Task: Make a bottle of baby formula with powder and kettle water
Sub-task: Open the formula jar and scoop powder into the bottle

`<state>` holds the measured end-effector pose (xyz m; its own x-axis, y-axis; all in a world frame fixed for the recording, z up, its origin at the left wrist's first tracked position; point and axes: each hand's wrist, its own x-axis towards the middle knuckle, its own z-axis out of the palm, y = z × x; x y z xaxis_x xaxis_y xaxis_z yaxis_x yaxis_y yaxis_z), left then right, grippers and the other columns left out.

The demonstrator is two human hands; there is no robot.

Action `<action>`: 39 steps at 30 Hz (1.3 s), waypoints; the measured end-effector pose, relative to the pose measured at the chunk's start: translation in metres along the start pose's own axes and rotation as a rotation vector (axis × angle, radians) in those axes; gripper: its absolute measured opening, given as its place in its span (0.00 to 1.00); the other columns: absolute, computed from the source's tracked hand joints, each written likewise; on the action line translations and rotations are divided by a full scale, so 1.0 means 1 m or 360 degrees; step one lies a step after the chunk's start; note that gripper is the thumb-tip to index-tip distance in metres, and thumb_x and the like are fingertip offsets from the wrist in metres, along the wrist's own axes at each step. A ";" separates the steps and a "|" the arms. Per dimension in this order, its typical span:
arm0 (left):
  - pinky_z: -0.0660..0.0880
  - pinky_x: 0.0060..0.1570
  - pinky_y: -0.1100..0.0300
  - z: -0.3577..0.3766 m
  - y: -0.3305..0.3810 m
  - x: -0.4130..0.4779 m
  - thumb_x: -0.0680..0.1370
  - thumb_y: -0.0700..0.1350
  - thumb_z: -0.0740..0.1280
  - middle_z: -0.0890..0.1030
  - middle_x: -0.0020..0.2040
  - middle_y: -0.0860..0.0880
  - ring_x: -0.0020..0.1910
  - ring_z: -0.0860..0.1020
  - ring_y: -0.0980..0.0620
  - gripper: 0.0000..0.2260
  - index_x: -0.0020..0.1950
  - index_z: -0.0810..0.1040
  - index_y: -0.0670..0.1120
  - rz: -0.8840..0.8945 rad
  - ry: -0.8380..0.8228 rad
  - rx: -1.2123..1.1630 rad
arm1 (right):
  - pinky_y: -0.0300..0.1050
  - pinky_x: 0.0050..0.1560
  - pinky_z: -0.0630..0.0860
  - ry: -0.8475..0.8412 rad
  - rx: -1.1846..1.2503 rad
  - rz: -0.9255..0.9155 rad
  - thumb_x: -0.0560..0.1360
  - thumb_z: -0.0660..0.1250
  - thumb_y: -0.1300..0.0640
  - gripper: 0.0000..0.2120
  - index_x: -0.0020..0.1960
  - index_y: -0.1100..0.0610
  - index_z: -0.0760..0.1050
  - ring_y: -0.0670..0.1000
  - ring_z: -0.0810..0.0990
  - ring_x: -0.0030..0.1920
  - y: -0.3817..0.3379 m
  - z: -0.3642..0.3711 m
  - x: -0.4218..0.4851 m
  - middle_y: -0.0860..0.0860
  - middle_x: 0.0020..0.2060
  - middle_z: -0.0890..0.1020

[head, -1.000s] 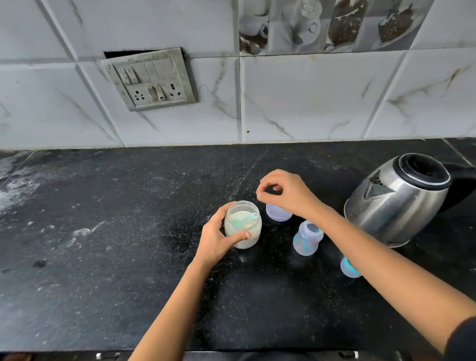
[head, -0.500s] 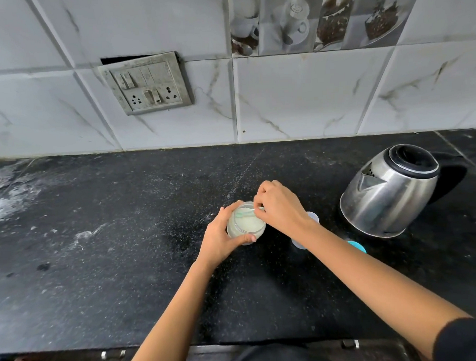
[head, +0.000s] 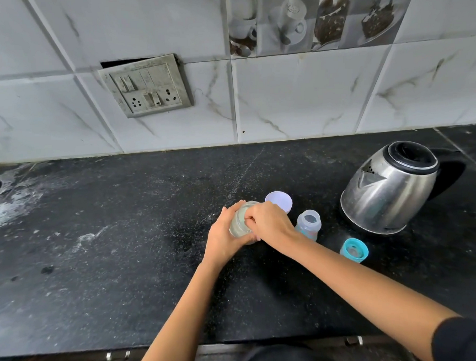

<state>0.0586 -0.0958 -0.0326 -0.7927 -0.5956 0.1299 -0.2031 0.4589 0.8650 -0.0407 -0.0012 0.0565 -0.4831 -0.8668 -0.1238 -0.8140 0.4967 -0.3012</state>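
Bottle [head: 309, 226] stands open just left of the kettle [head: 387, 195]; farther left, my left hand [head: 224, 237] grips the jar [head: 238, 224], and my right hand [head: 268, 222] curls into it, grasp unclear.

We see a black speckled desk [head: 126, 267] running along a tiled wall [head: 296, 96]. White smears [head: 6, 209] dust its left end, and thinner streaks [head: 89, 237] lie toward the middle. The things stand right of centre. A steel kettle [head: 387, 195] sits upright at the far right. A small open-topped bottle [head: 309, 225] stands left of it, apart. A teal ring [head: 354, 250] lies nearer us, close to the kettle's base. A pale lid [head: 278, 202] lies flat behind the bottle. Just left of the lid a jar [head: 240, 221] tilts in the left hand [head: 223, 235]; we cannot tell whether its base touches the desk.
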 end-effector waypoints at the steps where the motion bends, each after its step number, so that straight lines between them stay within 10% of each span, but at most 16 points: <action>1: 0.51 0.64 0.78 0.001 0.001 0.000 0.61 0.64 0.76 0.74 0.66 0.63 0.71 0.68 0.49 0.39 0.69 0.68 0.60 -0.0003 0.0001 0.0008 | 0.44 0.34 0.71 0.0043 0.0205 0.0045 0.75 0.62 0.62 0.09 0.39 0.57 0.78 0.55 0.77 0.37 0.002 0.003 -0.001 0.56 0.35 0.79; 10: 0.67 0.68 0.45 -0.001 0.012 -0.001 0.60 0.64 0.75 0.75 0.64 0.59 0.72 0.66 0.48 0.37 0.67 0.67 0.63 -0.0125 0.0110 -0.0014 | 0.32 0.30 0.70 0.0166 0.1090 0.0339 0.68 0.70 0.62 0.06 0.34 0.56 0.82 0.40 0.73 0.26 0.033 -0.019 -0.002 0.43 0.23 0.77; 24: 0.60 0.69 0.52 0.002 0.037 -0.006 0.62 0.57 0.79 0.73 0.68 0.58 0.76 0.54 0.48 0.38 0.70 0.70 0.55 -0.0186 0.0150 0.0175 | 0.46 0.37 0.80 0.0250 0.0903 0.0349 0.66 0.69 0.62 0.05 0.34 0.60 0.82 0.49 0.79 0.28 0.028 -0.025 0.001 0.55 0.27 0.82; 39: 0.63 0.68 0.49 0.004 0.046 -0.006 0.62 0.58 0.79 0.72 0.69 0.58 0.76 0.54 0.47 0.39 0.71 0.69 0.55 -0.0255 0.0168 0.0253 | 0.37 0.33 0.74 0.0023 0.1103 0.0433 0.69 0.70 0.63 0.05 0.42 0.56 0.84 0.41 0.76 0.25 0.028 -0.039 0.007 0.49 0.27 0.81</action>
<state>0.0512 -0.0686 0.0039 -0.6804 -0.7309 0.0540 -0.4162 0.4460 0.7924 -0.0798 0.0081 0.0840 -0.6467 -0.7142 -0.2678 -0.2776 0.5474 -0.7895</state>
